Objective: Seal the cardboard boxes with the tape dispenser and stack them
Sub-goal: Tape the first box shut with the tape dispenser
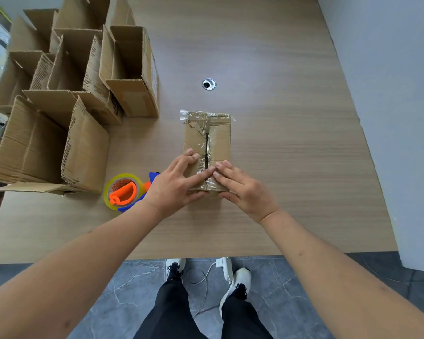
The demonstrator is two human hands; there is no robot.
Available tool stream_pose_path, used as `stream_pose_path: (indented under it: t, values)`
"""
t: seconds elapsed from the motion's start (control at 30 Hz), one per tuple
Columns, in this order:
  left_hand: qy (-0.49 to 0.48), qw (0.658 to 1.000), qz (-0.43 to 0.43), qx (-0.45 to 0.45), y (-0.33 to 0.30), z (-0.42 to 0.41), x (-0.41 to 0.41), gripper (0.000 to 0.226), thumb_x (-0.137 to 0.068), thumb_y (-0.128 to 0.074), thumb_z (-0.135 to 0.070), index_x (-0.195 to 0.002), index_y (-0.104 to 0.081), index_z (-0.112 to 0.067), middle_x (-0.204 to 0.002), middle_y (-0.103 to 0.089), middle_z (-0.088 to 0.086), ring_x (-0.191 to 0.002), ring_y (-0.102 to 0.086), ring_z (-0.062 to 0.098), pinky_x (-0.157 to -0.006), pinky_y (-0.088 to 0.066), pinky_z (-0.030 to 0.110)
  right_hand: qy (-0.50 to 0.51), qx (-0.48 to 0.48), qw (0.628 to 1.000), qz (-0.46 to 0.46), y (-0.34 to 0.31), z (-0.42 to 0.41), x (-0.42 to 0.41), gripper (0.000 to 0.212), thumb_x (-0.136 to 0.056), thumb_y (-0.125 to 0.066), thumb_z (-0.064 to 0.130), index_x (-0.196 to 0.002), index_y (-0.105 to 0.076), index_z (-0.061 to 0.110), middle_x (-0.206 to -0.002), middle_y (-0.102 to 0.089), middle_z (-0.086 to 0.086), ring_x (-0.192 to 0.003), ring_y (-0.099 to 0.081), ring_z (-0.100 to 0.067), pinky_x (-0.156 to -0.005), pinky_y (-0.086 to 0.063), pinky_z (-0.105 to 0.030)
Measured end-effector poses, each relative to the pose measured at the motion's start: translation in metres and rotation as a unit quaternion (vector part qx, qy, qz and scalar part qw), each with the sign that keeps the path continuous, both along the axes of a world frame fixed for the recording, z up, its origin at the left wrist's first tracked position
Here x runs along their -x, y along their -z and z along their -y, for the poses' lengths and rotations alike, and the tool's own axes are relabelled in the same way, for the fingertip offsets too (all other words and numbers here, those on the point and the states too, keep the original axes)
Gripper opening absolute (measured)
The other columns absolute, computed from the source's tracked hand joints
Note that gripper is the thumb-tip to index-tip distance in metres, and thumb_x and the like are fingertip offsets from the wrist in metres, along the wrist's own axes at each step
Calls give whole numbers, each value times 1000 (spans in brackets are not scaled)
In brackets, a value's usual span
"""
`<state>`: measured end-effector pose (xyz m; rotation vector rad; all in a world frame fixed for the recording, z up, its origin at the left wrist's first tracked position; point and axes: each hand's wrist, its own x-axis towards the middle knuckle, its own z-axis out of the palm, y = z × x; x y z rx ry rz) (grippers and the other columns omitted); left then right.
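A small cardboard box [218, 138] lies flaps-closed in the middle of the wooden table, with clear tape along its centre seam and crumpled tape at its far end. My left hand [174, 184] and my right hand [240, 187] press with straight fingers on the near end of the box, fingertips meeting at the seam and thumbs against its near side. The tape dispenser [124, 192], blue and orange with a yellowish roll, lies on the table just left of my left hand, untouched.
Several open, unsealed cardboard boxes [66, 94] crowd the table's left side. A round cable grommet [208, 84] sits in the table [291, 155] beyond the box. A white wall [389, 94] borders the right. A white cable and power strip [227, 267] lie on the floor by my feet.
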<state>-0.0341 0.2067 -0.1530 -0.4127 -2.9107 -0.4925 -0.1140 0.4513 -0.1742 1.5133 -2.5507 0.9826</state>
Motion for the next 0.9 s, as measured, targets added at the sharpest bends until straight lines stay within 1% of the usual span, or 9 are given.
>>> stream_pose_path:
  t: [0.13, 0.27, 0.43, 0.5, 0.53, 0.63, 0.7, 0.77, 0.9]
  values:
    - [-29, 999, 19, 6, 1, -9, 1, 58, -95, -60, -55, -148, -52, -32, -142, -46, 18, -144, -37, 37, -108, -48, 49, 113, 17, 993, 8, -7, -5, -8, 44, -93, -65, 37, -128, -70, 10, -142, -57, -17, -127, -57, -34, -104, -50, -38]
    - [-46, 997, 46, 45, -4, -25, 6, 65, -94, -58, -58, -152, -45, -33, -145, -39, 18, -139, -38, 41, -109, -44, 54, 279, 56, 955, 82, -16, -7, -18, 51, -74, -88, 24, -120, -73, 6, -109, -71, -9, -95, -69, -25, -85, -55, -35]
    - [-55, 997, 39, 49, -4, -33, 12, 67, -91, -60, -61, -151, -47, -34, -149, -41, 17, -140, -38, 41, -122, -28, 53, 393, 53, 906, 144, -15, 10, -46, 47, -88, -78, 16, -133, -66, 10, -99, -77, -15, -78, -73, -32, -72, -54, -35]
    - [-55, 997, 26, 51, -2, -33, 13, 67, -89, -66, -58, -149, -51, -32, -146, -44, 18, -138, -41, 42, -123, -26, 52, 414, 62, 894, 163, -15, 18, -55, 49, -94, -71, 13, -142, -59, 12, -104, -77, -15, -84, -72, -33, -77, -49, -32]
    - [-59, 997, 21, 51, -1, -35, 14, 67, -89, -68, -56, -148, -52, -31, -145, -45, 19, -137, -41, 42, -123, -26, 52, 411, 65, 889, 190, -16, 22, -59, 54, -96, -67, 12, -148, -51, 14, -115, -74, -15, -96, -70, -31, -83, -47, -26]
    - [-77, 995, 24, 54, 1, -44, 14, 68, -88, -71, -53, -149, -51, -30, -146, -46, 20, -138, -40, 45, -123, -25, 53, 372, 66, 887, 265, -14, 30, -66, 73, -99, -60, 9, -161, -23, 14, -159, -41, -9, -143, -43, -19, -109, -25, -7]
    - [-73, 995, 34, 57, 0, -45, 14, 73, -88, -70, -53, -152, -46, -29, -148, -43, 21, -140, -37, 45, -124, -23, 52, 352, 58, 890, 283, -17, 29, -65, 80, -97, -59, 5, -162, -13, 15, -167, -24, -5, -152, -26, -16, -118, -17, -11]
    - [-46, 996, 45, 67, -4, -39, 13, 80, -87, -67, -57, -156, -38, -27, -152, -38, 21, -142, -34, 44, -125, -22, 50, 329, 41, 901, 278, -20, 22, -61, 83, -96, -59, 5, -163, -11, 17, -169, -19, -2, -155, -20, -14, -124, -19, -25]
    - [22, 998, 51, 16, -18, -10, 11, 80, -92, -60, -61, -157, -37, -20, -158, -37, 11, -147, -34, 31, -120, -35, 43, 259, -36, 948, 181, -24, 4, -45, 85, -95, -69, 27, -163, -18, 28, -170, -13, 2, -156, -14, -13, -123, -27, -36]
